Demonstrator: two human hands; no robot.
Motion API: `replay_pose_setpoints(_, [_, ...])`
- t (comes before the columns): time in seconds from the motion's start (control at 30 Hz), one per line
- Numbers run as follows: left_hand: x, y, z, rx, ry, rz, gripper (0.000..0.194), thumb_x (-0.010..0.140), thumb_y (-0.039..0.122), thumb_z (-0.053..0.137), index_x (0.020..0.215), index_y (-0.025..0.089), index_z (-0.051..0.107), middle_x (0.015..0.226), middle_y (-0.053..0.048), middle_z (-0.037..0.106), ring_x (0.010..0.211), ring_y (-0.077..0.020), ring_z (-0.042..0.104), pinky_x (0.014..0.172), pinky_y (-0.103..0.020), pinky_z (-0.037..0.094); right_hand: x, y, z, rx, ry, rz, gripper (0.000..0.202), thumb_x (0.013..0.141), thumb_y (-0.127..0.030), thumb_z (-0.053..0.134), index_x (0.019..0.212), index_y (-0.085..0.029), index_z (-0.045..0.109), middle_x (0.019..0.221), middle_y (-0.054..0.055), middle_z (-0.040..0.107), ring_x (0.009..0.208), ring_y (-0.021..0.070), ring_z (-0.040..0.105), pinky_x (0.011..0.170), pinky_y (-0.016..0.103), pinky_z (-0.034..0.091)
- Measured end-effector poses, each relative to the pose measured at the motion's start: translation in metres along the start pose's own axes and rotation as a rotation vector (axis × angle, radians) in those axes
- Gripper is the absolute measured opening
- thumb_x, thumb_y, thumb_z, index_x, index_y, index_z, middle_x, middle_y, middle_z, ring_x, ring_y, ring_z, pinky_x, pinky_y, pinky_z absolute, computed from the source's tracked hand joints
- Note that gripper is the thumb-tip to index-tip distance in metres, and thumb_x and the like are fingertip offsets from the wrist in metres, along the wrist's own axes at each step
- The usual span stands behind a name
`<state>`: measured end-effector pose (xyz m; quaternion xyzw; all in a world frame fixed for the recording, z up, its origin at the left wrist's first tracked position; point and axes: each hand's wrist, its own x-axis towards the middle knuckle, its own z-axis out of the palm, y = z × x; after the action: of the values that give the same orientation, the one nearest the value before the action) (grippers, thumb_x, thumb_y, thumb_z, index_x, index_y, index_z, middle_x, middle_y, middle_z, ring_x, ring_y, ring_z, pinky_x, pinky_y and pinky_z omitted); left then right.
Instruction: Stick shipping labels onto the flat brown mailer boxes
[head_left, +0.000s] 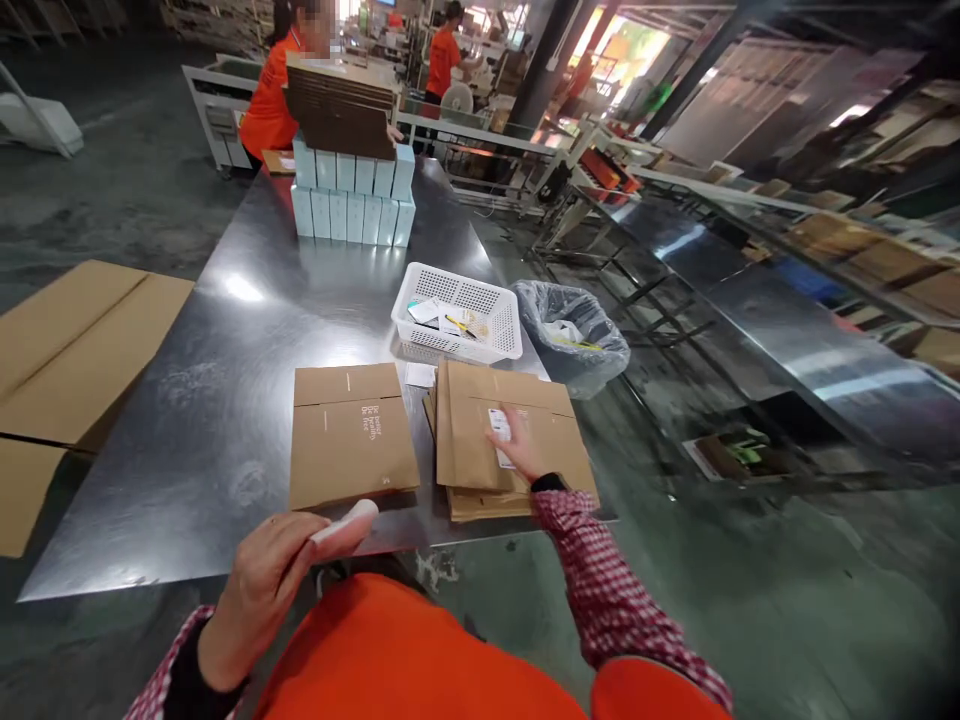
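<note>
My left hand (264,575), low and left of centre, is closed around a small white bundle (346,522) that looks like a stack of labels. It hovers at the near edge of a flat cardboard box (352,440) printed with white lettering. To the right, my right hand (520,450) lies on a pile of flat cardboard boxes (469,420), fingers stretched out over a printed white label (499,425). Part of the label is covered by the hand, which is slightly blurred. A small white paper (420,375) rests between the pile and a white basket.
The white perforated basket (457,345) holds papers and a yellow pen-like tool. Beside the metal table (225,400) stands a bin with a clear liner (574,335). Pale blue boxes (352,215) are stacked at the far end, near a person in orange (266,105). Large cardboard (75,340) lies left.
</note>
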<state>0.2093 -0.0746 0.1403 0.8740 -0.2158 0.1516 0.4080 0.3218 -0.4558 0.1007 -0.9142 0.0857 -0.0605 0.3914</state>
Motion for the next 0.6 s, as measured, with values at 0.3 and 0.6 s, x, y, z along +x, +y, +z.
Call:
replay_pose_setpoints(0.3, [0.006,-0.026,-0.028,0.33,0.294,-0.226,0.036,0.091,0.042,0.041,0.109,0.018,0.062,0.118,-0.012,0.062,0.113,-0.0275,0.057,0.094,-0.042,0.047,-0.123,-0.103,0.165,0.614,-0.824,-0.25,0.029,0.084,-0.042,0.057,0.09,-0.017,0.07,0.086,0.004,0.069,0.082,0.0178,0.063,0.075,0.029,0.05])
replay_pose_setpoints(0.6, [-0.03,-0.036,0.03,-0.033,0.009,-0.433,0.033,0.084,0.048,0.053,0.106,0.022,0.058,0.095,-0.004,0.07,0.086,-0.0203,0.068,0.075,-0.032,0.055,-0.113,-0.102,0.154,0.527,-0.631,-0.258,0.021,0.083,-0.035,0.061,0.092,-0.019,0.068,0.08,0.002,0.065,0.074,0.0146,0.058,0.071,0.025,0.046])
